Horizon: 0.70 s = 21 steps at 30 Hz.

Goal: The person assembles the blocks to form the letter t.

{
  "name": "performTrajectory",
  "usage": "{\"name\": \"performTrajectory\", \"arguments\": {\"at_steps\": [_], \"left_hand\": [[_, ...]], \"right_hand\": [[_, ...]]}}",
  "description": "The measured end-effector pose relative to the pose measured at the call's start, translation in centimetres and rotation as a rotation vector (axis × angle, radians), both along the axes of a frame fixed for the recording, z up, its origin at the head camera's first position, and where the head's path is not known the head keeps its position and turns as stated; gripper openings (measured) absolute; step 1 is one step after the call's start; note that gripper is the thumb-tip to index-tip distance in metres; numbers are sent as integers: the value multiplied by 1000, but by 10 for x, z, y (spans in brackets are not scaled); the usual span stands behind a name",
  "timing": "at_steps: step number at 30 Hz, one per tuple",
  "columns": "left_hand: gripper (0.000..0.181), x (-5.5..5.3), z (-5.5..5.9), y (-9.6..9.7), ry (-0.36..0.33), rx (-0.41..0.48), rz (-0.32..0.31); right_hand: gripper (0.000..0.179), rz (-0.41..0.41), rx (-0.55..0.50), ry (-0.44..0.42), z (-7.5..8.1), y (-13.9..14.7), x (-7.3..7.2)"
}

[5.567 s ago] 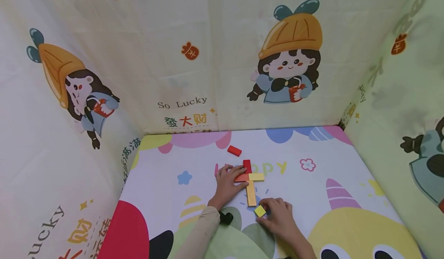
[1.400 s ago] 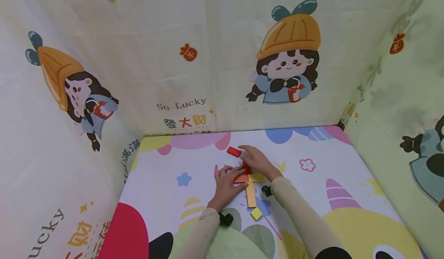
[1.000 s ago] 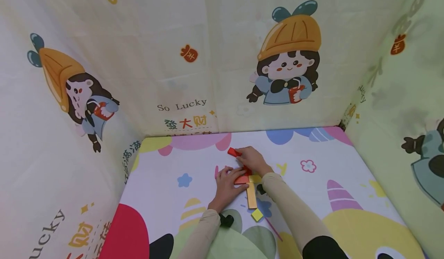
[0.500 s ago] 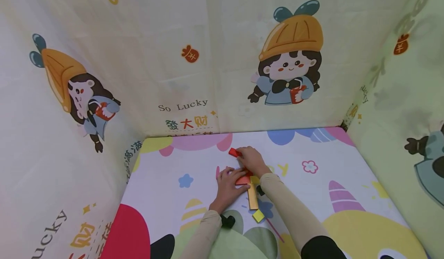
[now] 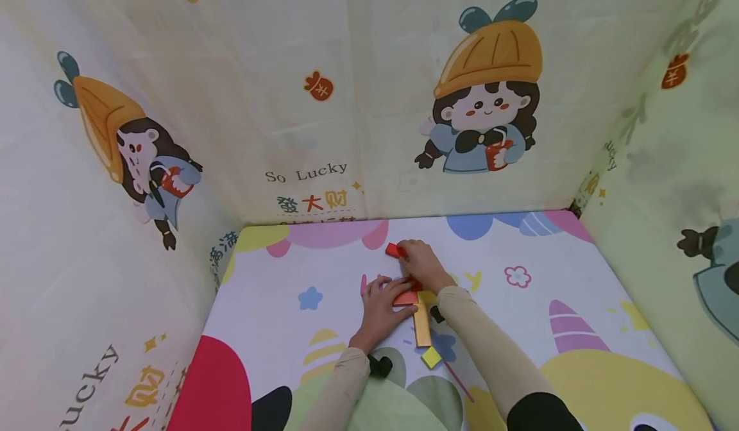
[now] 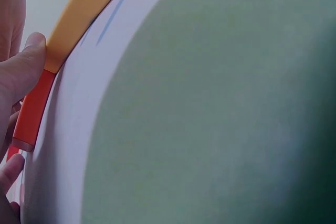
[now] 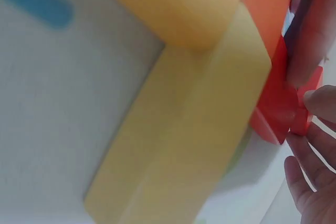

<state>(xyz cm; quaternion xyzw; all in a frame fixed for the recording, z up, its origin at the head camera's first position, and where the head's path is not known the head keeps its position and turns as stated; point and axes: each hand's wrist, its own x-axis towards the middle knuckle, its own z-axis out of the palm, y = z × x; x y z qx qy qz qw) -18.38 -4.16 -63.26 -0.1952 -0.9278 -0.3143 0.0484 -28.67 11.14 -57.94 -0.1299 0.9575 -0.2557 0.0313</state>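
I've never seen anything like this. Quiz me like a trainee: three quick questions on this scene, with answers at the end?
1. True or false: the small yellow block lies nearer the person than the long orange block.
2. The right hand pinches: A, the small yellow block; B, the farthest red block; C, the long orange block.
3. Fill in: printed words on the back wall read "So ____".

Key: 1 true; 2 B; 3 Lucky.

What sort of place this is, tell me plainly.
Probably an indoor play corner or filming booth, judging by the cartoon-printed cloth walls on three sides, the brightly printed table between them and the small coloured blocks on it.
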Motion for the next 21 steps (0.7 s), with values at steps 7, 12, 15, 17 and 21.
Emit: {"name": "performTrajectory", "arguments": {"at_steps": [7, 12, 15, 17, 21], "left_hand": [[59, 0, 2, 0, -9, 9, -1], [60, 1, 2, 0, 9, -9, 7], [61, 1, 1, 1, 13, -23, 10], [61, 0, 1, 1, 12, -27, 10], [63, 0, 2, 1, 0, -26, 14]], "right_hand": [[47, -9, 5, -62, 7, 9, 1], [49, 14, 11, -29, 11, 15, 7], [48, 38, 19, -4, 16, 21, 14], [46, 59, 21, 20, 20, 27, 19], [43, 79, 13, 51, 27, 39, 29]]}}
